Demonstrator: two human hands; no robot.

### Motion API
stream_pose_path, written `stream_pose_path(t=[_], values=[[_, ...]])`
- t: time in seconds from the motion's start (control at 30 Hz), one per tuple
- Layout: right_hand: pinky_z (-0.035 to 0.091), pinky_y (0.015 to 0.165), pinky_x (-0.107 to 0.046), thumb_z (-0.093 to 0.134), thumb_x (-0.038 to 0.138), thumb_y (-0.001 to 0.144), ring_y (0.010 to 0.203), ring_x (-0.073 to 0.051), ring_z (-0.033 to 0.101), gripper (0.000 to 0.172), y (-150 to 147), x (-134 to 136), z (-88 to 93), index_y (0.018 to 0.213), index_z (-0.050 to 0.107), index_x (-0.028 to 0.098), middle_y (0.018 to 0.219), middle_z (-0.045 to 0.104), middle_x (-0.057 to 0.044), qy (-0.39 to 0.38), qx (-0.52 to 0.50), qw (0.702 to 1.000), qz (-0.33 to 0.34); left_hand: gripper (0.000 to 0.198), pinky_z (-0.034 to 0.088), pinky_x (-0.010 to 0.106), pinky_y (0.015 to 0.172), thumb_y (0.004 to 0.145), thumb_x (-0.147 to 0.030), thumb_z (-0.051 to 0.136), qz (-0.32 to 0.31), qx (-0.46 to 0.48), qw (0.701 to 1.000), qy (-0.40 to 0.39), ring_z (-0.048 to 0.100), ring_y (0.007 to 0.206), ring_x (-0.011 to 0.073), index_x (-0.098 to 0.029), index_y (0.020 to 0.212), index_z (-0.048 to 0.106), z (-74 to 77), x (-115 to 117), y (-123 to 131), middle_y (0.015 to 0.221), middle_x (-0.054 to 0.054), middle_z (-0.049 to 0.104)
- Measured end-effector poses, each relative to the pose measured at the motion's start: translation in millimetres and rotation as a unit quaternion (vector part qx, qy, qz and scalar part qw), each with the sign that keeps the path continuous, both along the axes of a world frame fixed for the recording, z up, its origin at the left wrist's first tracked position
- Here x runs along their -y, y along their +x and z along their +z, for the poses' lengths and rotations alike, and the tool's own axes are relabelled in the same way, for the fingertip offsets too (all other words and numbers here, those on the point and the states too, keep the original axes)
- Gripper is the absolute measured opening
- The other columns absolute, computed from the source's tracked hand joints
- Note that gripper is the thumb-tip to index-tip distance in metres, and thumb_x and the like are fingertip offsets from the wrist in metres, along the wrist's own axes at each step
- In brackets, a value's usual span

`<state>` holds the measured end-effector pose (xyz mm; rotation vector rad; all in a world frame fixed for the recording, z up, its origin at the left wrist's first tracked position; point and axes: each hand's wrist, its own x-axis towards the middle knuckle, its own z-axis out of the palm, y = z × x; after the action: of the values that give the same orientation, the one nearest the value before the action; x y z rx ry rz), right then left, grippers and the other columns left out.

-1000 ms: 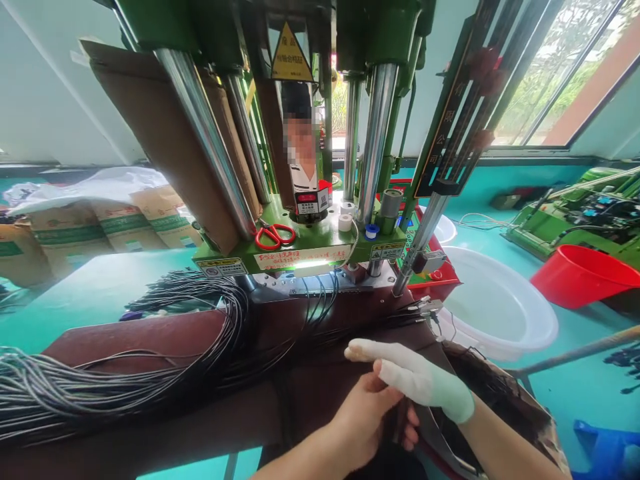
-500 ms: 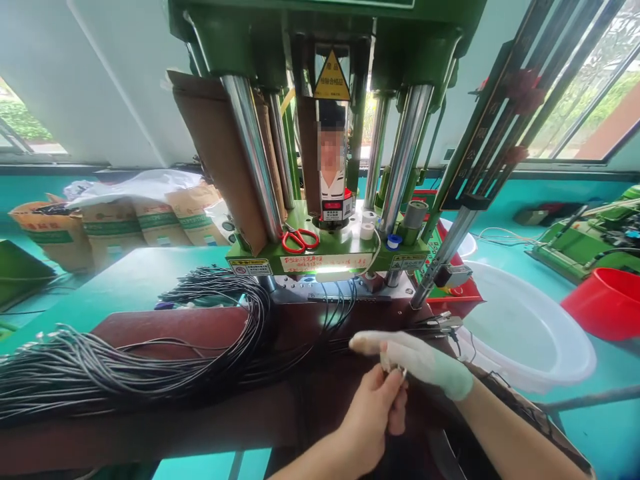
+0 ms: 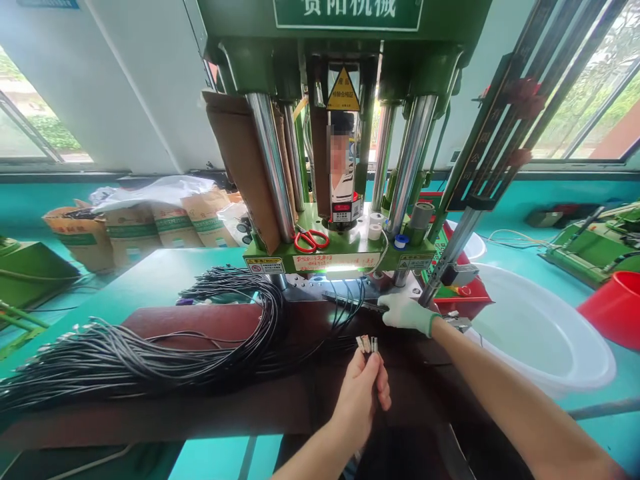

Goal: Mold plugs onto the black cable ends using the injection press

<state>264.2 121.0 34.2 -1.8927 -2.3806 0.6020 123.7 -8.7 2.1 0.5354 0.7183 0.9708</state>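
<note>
My bare left hand [image 3: 364, 390] is closed around several cable ends [image 3: 367, 344], whose metal connectors stick up above the thumb. On my right hand [image 3: 407, 312] is a white glove with a green cuff. Its fingers are closed at the right end of a dark, narrow metal bar [image 3: 353, 302], which lies at a slant along the front of the press bed [image 3: 307, 288]. Black cables [image 3: 345, 313] run over the bar and hang down toward the brown table top. The fingertips of the glove are partly hidden.
A thick bundle of black cables [image 3: 150, 363] covers the left of the brown table [image 3: 200, 327]. The green press [image 3: 340, 257] stands ahead, with red scissors [image 3: 311, 240] and white rolls on its plate. A white tub [image 3: 590, 347] is at the right.
My right hand has left my left hand and moved forward to the bar, which now lies slanted. The connectors in my left hand now point upward. The view has shifted slightly.
</note>
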Motion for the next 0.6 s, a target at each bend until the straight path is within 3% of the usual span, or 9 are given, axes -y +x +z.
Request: stream_pose_path(t=[0.1, 0.27, 0.33, 0.43, 0.47, 0.6], values=[[0.033, 0.047, -0.020, 0.049, 0.012, 0.059, 0.054, -0.010, 0.049, 0.007, 12, 26, 8.5, 0.063, 0.048, 0.017, 0.058, 0.051, 0.003, -0.062, -0.065, 0.996, -0.013, 0.045, 0.013, 0.020, 0.039, 0.064, -0.053, 0.065, -0.012, -0.020, 1.000, -0.015, 0.022, 0.038, 0.0021, -0.022, 0.074, 0.033, -2.7, 0, 0, 0.048, -0.012, 0.032], [0.025, 0.031, -0.019, 0.038, 0.019, 0.067, 0.031, -0.007, 0.035, 0.004, 37, 96, 6.7, 0.071, 0.040, 0.020, 0.047, 0.040, 0.008, -0.165, -0.166, 0.967, -0.097, 0.049, 0.008, 0.019, 0.038, 0.060, -0.056, 0.066, -0.029, -0.059, 0.998, -0.022, 0.017, 0.035, 0.0015, -0.024, 0.075, 0.032, 0.2, -3, 4, 0.045, -0.014, 0.028], [0.021, 0.028, -0.018, 0.038, 0.025, 0.072, 0.028, -0.004, 0.031, 0.005, 41, 124, 0.1, 0.073, 0.039, 0.020, 0.054, 0.045, 0.007, -0.183, -0.305, 0.924, -0.140, 0.048, 0.008, 0.019, 0.037, 0.059, -0.055, 0.067, -0.049, -0.074, 0.996, -0.022, 0.016, 0.034, 0.0012, -0.023, 0.073, 0.034, 2.4, -4, 8, 0.043, -0.014, 0.027], [0.014, 0.027, -0.016, 0.040, 0.037, 0.081, 0.028, -0.001, 0.024, 0.019, 37, 152, -13.3, 0.073, 0.038, 0.020, 0.057, 0.044, 0.008, -0.147, -0.509, 0.821, -0.212, 0.043, 0.007, 0.020, 0.035, 0.060, -0.053, 0.067, -0.100, -0.104, 0.989, -0.021, 0.015, 0.032, 0.0009, -0.021, 0.068, 0.038, 4.4, -3, 17, 0.039, -0.014, 0.025], [0.014, 0.027, -0.016, 0.040, 0.042, 0.083, 0.028, -0.001, 0.023, 0.024, 34, 157, -17.6, 0.074, 0.039, 0.020, 0.055, 0.043, 0.008, -0.131, -0.540, 0.799, -0.229, 0.042, 0.007, 0.020, 0.034, 0.061, -0.052, 0.066, -0.117, -0.115, 0.986, -0.018, 0.015, 0.032, 0.0010, -0.021, 0.067, 0.039, 4.6, -3, 20, 0.037, -0.014, 0.025], [0.019, 0.026, -0.017, 0.042, 0.054, 0.081, 0.029, -0.004, 0.026, 0.037, 26, 161, -27.9, 0.088, 0.049, 0.018, 0.049, 0.042, 0.008, -0.062, -0.588, 0.758, -0.276, 0.038, 0.005, 0.020, 0.033, 0.062, -0.049, 0.065, -0.165, -0.150, 0.975, -0.006, 0.013, 0.029, 0.0011, -0.021, 0.066, 0.040, 3.5, 0, 33, 0.035, -0.014, 0.023]])
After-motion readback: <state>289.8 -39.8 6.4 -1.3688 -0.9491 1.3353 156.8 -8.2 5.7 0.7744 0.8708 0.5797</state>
